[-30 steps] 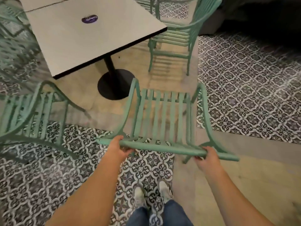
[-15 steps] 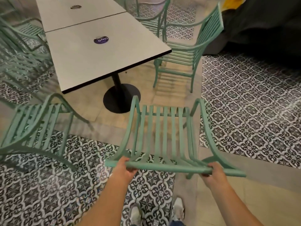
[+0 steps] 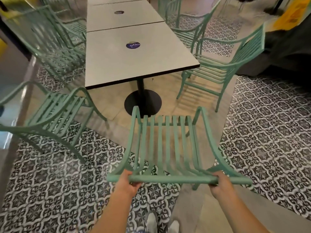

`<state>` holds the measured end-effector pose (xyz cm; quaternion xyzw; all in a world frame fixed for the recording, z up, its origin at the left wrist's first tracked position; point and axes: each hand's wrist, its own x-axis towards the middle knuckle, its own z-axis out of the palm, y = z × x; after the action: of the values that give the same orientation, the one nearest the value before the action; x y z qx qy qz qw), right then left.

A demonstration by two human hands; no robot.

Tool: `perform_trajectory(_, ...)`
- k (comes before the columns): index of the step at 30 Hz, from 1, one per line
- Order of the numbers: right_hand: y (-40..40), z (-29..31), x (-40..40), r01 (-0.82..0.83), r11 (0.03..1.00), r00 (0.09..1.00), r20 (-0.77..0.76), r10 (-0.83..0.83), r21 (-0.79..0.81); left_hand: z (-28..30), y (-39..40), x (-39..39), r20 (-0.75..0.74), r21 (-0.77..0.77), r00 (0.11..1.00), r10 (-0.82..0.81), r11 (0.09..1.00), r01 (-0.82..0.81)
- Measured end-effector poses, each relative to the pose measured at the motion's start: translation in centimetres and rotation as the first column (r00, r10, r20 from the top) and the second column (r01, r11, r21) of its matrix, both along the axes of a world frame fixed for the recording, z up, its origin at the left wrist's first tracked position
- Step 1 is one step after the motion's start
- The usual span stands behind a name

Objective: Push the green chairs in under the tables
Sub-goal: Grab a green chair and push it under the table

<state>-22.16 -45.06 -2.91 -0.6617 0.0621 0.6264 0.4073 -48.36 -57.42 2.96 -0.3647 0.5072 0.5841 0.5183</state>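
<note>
Hands: left hand (image 3: pixel 128 182) and right hand (image 3: pixel 219 183) both curled closed around the top rail of the green chair (image 3: pixel 165 145), at 6 o'clock.
Push: drive straight toward 12 o'clock, evenly, clearing the black pedestal (image 3: pixel 143 103).
Table (image 3: pixel 134 54): chair not yet under.
Change: chair now nearer the pedestal than a second ago.
</note>
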Motion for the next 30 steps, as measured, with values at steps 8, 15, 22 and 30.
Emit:
perform_trajectory(8,2.0,1.0,-1.2,-0.086,0.996,0.996,-0.010,0.087,0.023,-0.1,-2.0,1.1,0.091,0.014,0.972,0.216,0.976,-0.218)
perform_trajectory(15,3.8,1.0,0.6,-0.105,0.994,0.994,-0.003,0.105,-0.003,-0.3,-1.5,4.5,-0.004,0.026,0.977,0.215,0.976,-0.215)
perform_trajectory(22,4.7,0.6,2.5,-0.168,0.985,0.983,-0.074,0.165,-0.034,-1.5,-1.6,6.1,0.010,-0.021,0.974,0.228,0.973,-0.228)
perform_trajectory(30,4.4,0.2,3.7,-0.289,0.957,0.957,-0.012,0.289,0.000,-3.3,-1.8,5.5,-0.164,-0.174,0.986,0.012,0.984,-0.041)
